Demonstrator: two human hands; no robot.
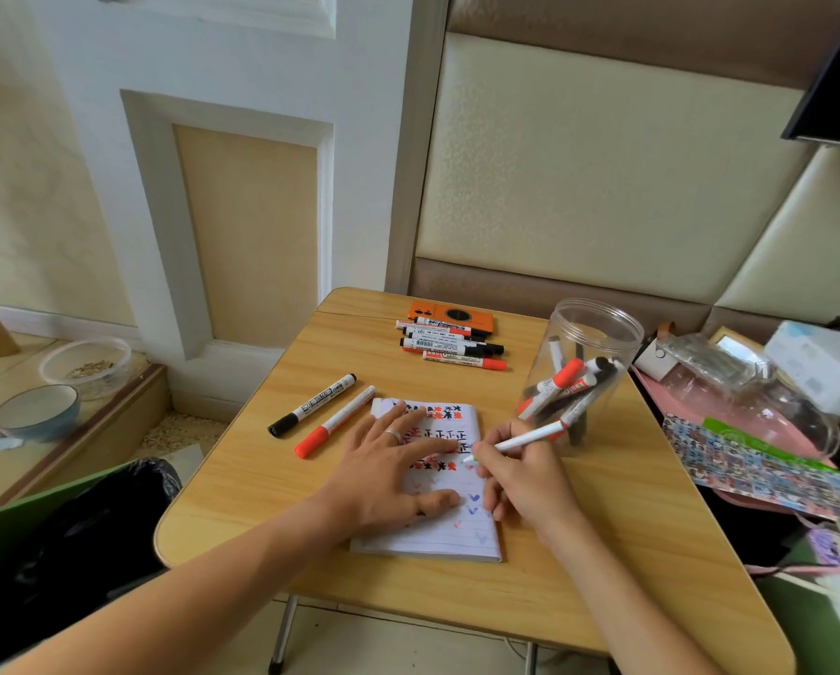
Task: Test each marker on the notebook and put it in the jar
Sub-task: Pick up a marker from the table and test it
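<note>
A small lined notebook [437, 538] covered in red, black and blue marks lies in the middle of the wooden table [603, 552]. My left hand [388, 475] presses flat on its page with fingers spread. My right hand [520, 479] grips a white marker [530, 438] with its tip on the page's right side. A clear plastic jar [583, 333] stands to the right and holds several markers. A black-capped marker [313, 405] and a red-capped marker [335, 421] lie left of the notebook. Several more markers [452, 345] lie at the table's far edge.
An orange case [449, 314] lies under the far markers. Clutter fills the right side: a patterned sheet [749, 467], clear bags and a tissue pack [822, 362]. Two bowls [38, 411] sit on a low ledge at the left. A padded wall stands behind the table.
</note>
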